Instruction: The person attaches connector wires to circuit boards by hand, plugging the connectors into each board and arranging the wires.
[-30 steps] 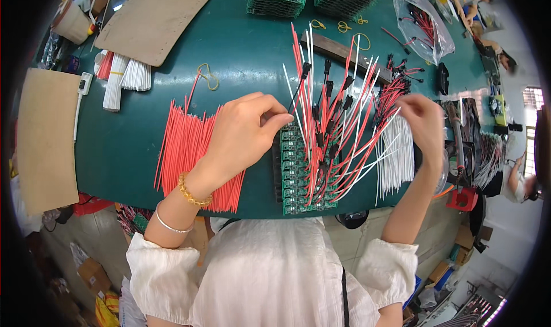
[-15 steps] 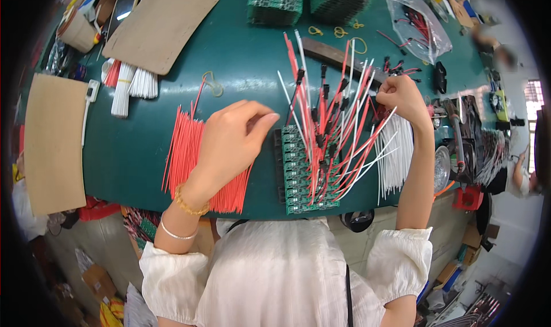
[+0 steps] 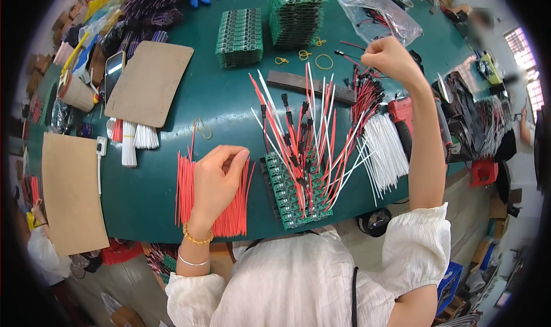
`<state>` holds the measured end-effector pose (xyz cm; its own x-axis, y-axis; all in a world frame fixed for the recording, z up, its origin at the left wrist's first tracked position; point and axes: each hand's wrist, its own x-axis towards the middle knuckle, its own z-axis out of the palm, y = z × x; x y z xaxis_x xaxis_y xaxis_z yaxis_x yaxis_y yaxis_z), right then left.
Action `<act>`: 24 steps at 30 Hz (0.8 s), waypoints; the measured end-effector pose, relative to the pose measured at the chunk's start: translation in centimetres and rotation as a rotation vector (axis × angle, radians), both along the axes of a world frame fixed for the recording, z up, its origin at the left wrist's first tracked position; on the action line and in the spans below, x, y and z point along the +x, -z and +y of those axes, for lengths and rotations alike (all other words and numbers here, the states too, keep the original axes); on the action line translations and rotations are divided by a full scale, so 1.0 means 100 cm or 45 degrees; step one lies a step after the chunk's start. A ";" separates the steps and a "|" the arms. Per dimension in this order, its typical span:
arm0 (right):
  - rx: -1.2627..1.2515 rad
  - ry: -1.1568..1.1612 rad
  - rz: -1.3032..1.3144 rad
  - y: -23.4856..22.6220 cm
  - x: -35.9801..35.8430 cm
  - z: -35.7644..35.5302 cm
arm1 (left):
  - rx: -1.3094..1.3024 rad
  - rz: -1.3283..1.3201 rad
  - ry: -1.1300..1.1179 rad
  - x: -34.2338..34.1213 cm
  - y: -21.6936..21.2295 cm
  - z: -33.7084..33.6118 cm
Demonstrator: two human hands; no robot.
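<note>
Over the pile of red wires (image 3: 235,215), my left hand (image 3: 215,178) is curled, thumb against the fingers; what it holds, if anything, is hidden. My right hand (image 3: 393,62) is a closed fist, raised beyond a heap of red and black connector leads (image 3: 369,92) and close to a clear plastic bag (image 3: 404,26). I cannot make out anything inside that fist. Between my arms lies a green circuit-board panel (image 3: 278,192) on a dark holder. Red and white wires (image 3: 330,143) and leads with black connectors rise from it in a fan. White wires (image 3: 385,152) lie to its right.
A dark bar (image 3: 310,88) lies beyond the panel. Stacked green boards (image 3: 240,37) stand at the back, with yellow rubber bands (image 3: 323,62) nearby. Cardboard sheets (image 3: 74,195) cover the left. A red-handled tool (image 3: 400,112) sits by my right forearm.
My right hand has moved farther from me, past the connector leads toward the plastic bag. My left hand has drawn back over the red wires. The whole view has shifted.
</note>
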<state>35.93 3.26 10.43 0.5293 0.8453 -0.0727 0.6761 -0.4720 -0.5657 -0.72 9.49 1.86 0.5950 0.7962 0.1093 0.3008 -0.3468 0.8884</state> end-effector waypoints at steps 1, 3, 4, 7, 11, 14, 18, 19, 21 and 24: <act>0.005 0.006 -0.009 -0.009 -0.002 -0.008 | 0.018 0.004 -0.009 -0.001 0.000 -0.001; 0.302 0.073 0.088 -0.020 -0.019 -0.027 | 0.113 -0.045 -0.055 -0.005 -0.008 -0.009; 0.450 0.016 0.272 -0.027 -0.033 -0.042 | 0.206 -0.076 -0.097 -0.007 -0.018 -0.014; 0.726 -0.130 0.736 -0.022 -0.104 -0.076 | 0.278 -0.355 0.084 0.001 -0.047 -0.033; 0.664 -0.341 0.568 0.001 -0.176 -0.081 | -0.373 -0.583 0.256 0.025 -0.064 -0.056; 0.788 -0.336 0.438 0.015 -0.199 -0.076 | -0.671 -0.701 0.267 0.018 -0.050 -0.055; 0.840 -0.263 0.136 0.024 -0.217 -0.069 | 0.014 -0.541 0.102 0.011 -0.029 -0.052; 0.833 -0.263 0.141 0.026 -0.220 -0.067 | 0.378 -0.413 0.032 0.010 -0.029 -0.051; 0.854 -0.211 0.066 0.034 -0.229 -0.060 | 0.499 -0.426 -0.011 0.013 -0.021 -0.050; 0.856 -0.233 0.188 0.036 -0.229 -0.049 | 0.388 -0.460 0.007 0.009 -0.014 -0.041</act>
